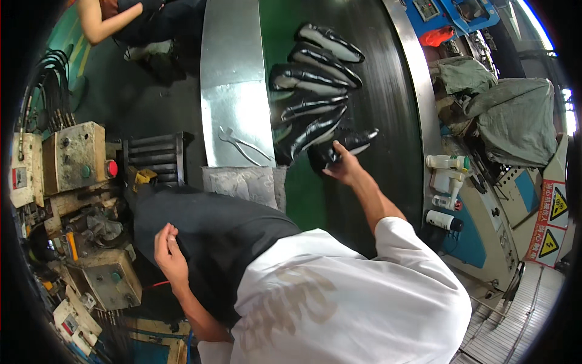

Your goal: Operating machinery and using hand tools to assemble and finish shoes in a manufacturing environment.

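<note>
My right hand (344, 165) is closed on the heel end of a glossy black shoe (359, 141) on the dark green conveyor belt (382, 200); its toe points right. Beyond it several more black shoes lie side by side, among them one shoe (330, 42) at the far end with a greyish sole edge showing. Over the dark cloth on my lap, my left hand (171, 253) hangs loosely open, fingers slightly bent, with nothing visible in it. Pincers (239, 144) with spread handles rest on the metal ledge (233, 73) left of the belt.
A grey patterned pad (242, 187) covers the ledge's near end. Machine boxes with buttons (79, 159) stand at left, by a black slatted stool (156, 155). Bottles (445, 162) and a cloth-covered machine (515, 118) are at right. Another person's arm (109, 24) shows at far left.
</note>
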### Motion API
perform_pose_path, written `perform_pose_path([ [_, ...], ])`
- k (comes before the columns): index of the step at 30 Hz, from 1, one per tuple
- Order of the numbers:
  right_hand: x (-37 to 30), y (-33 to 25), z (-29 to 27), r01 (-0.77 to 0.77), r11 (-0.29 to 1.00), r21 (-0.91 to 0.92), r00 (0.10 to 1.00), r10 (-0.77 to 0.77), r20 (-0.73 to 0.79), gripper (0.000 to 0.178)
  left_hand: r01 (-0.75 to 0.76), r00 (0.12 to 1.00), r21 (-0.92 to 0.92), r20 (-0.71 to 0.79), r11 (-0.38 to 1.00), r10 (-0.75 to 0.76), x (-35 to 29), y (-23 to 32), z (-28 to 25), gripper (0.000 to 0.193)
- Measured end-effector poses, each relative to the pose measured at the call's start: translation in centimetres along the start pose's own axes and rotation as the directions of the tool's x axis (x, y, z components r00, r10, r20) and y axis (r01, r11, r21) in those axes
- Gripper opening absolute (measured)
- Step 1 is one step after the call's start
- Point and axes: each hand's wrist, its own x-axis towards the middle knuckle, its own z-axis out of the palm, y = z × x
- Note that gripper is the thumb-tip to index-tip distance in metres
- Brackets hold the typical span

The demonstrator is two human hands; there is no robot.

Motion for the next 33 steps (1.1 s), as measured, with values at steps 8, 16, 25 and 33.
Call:
perform_pose_path([
  [8,-2.9,-9.7,-7.7,0.223,-0.689,-0.69,0.552,-0.494,0.672,0.111,-0.022,0.999,0.001,-0.04,1.0,0.022,-0.4,1.6,0.8,0.029],
  [16,-0.6,-3.1,-9.0,0.513,-0.285,-0.81,0.751,-0.308,0.584,0.126,-0.148,0.989,-0.033,0.012,0.989,0.148,1.6,4.3,2.9,0.029],
  [25,-15.1,3.1,0.1,0.599,0.256,-0.759,0.794,-0.307,0.524,0.109,0.15,0.939,-0.632,0.332,0.76,0.091,2.7,8.3,10.8,0.051],
  [33,-22.4,5.7,24.8,0.873,0.092,-0.48,0.488,-0.129,0.863,0.108,-0.423,0.84,-0.046,-0.395,0.905,0.373,8.7,8.9,2.1,0.024],
])
